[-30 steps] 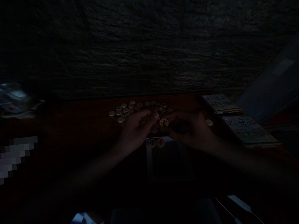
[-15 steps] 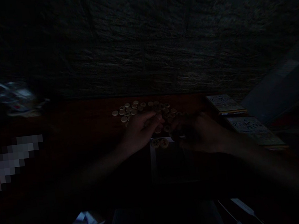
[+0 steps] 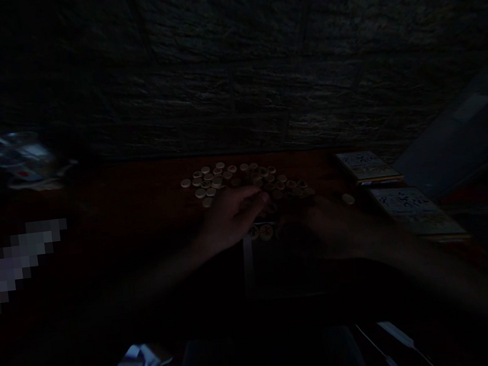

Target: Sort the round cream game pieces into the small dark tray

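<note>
We have our left hand [image 3: 232,215] at the near edge of the scattered round pieces [image 3: 208,177], its fingers curled and the thumb drawn towards the fingertips; we cannot tell whether it pinches one. Most of the pieces lie on the counter [image 3: 138,186] beyond our hands, spread from left of the left hand across to just beyond the right. Our right hand [image 3: 325,223] is over the far right part of the pale-rimmed tray [image 3: 248,264], too dark and blurred for us to tell its grip. Two marked discs [image 3: 266,231] sit side by side at the tray's far left corner, between our hands. A lone disc [image 3: 348,199] lies right of the right hand, near two flat boxes [image 3: 414,207].
</note>
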`<state>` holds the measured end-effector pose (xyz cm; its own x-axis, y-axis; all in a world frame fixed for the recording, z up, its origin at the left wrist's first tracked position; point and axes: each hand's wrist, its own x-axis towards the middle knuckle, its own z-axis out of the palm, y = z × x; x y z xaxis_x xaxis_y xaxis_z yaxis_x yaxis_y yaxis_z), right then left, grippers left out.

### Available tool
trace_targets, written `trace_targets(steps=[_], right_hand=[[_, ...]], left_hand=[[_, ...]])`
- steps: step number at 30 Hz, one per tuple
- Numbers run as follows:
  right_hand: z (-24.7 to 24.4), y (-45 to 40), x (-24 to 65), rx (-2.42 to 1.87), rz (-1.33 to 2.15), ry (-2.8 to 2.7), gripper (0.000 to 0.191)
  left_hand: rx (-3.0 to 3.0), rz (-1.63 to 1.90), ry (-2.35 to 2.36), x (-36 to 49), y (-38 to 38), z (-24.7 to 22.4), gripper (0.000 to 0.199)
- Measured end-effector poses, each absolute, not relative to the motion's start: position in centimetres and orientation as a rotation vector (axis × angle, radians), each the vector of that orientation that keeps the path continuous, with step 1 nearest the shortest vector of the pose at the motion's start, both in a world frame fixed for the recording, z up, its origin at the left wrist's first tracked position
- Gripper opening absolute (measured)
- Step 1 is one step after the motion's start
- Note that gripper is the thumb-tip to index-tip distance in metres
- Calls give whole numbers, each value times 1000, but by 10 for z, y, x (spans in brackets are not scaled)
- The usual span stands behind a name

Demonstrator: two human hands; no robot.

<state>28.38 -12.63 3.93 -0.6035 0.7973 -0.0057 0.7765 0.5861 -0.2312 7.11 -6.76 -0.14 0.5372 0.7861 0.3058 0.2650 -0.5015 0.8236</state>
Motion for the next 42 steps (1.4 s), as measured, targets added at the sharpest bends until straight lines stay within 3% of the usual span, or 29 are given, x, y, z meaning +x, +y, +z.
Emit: trace_targets(steps=[8,22,26,33,42], right_hand=[[34,-128,282,-1396,86,-2743,24],[38,-128,284,-1319,177,-2725,19],[42,-119,294,-1201,303,-2563,15],[23,-80,320,-1415,140,-1802,25],[8,-66,327,-1547,130,-1889,26]], left_hand=[[2184,858,894,73,-72,5,30],[2036,842,848,73,-72,-1,28],[1896,957,822,71,-66,-2,23],[1919,1313,1030,52,-34,5,23],[2207,1202,1255,35,-12,4,18]])
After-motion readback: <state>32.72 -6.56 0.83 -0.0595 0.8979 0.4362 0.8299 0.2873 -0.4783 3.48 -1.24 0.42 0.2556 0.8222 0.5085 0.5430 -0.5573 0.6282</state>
